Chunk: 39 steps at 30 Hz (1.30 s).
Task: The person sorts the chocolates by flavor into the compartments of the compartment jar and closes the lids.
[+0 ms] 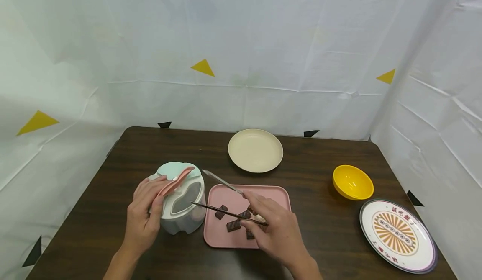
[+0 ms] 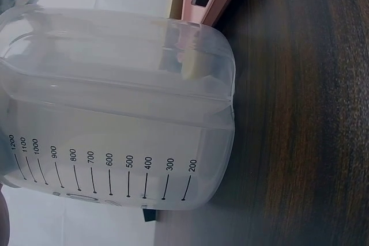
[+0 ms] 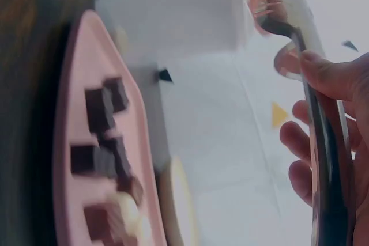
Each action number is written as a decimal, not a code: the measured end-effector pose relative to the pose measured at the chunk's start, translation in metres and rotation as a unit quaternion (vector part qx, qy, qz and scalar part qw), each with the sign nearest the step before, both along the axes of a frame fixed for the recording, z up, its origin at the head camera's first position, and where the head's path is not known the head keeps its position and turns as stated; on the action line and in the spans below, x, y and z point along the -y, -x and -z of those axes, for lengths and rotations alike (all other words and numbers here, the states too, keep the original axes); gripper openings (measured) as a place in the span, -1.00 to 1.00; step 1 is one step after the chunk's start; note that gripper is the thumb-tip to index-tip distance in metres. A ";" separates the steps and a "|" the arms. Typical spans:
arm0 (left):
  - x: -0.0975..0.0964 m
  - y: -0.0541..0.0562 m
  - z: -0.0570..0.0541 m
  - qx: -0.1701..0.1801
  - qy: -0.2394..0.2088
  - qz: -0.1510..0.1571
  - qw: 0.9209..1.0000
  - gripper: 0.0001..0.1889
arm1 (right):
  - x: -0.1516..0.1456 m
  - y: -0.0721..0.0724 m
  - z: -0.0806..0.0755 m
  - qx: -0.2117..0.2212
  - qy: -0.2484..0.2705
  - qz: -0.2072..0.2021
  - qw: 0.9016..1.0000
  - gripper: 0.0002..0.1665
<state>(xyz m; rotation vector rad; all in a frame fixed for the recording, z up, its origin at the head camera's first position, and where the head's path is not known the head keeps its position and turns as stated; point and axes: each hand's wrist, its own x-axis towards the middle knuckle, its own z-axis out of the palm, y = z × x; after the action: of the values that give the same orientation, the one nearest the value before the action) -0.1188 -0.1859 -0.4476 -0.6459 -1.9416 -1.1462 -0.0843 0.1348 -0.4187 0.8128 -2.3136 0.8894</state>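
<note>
On the left, my left hand [image 1: 144, 209] rests at the lid of a translucent storage container [image 1: 182, 224], its thumb and fingers on a raised pink flap [image 1: 177, 181]. Measuring marks run along the container's wall [image 2: 130, 154], and a pale piece [image 2: 196, 64] shows through it. My right hand [image 1: 276, 225] holds metal tongs [image 1: 222, 181] with spread arms, one ending in a fork [image 3: 277, 24], the other flat; their tips point toward the container and nothing is between them. Below lies a pink tray [image 1: 222, 194] with several dark brown pieces [image 1: 234, 225] and white ones [image 3: 128, 211].
A cream plate [image 1: 256, 150] lies behind the tray. Toward the right stand a yellow bowl [image 1: 352, 182] and a patterned white plate [image 1: 395, 236]. White sheeting [image 1: 248, 41] closes off the back and sides of the dark wooden table [image 1: 320, 213].
</note>
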 end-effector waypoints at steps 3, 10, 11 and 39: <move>0.000 -0.001 -0.001 0.001 0.001 -0.003 1.000 -0.75 | -0.017 -0.002 -0.003 0.012 -0.014 0.035 0.999 -0.19; -0.002 -0.001 -0.004 -0.004 0.000 -0.006 1.000 -0.75 | -0.057 -0.002 -0.003 0.064 -0.059 0.138 0.987 -0.17; -0.002 -0.001 -0.004 -0.004 0.000 -0.006 1.000 -0.75 | -0.062 -0.002 -0.001 0.076 -0.067 0.154 0.983 -0.18; 0.001 0.001 0.001 -0.001 0.002 0.001 1.000 -0.74 | -0.100 0.001 0.038 0.244 -0.132 0.229 0.933 -0.39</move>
<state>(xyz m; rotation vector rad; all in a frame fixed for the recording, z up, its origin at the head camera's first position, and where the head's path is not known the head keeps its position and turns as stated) -0.1193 -0.1870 -0.4490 -0.6501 -1.9435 -1.1426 -0.0848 0.2344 -0.4564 0.1165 -2.9282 0.6221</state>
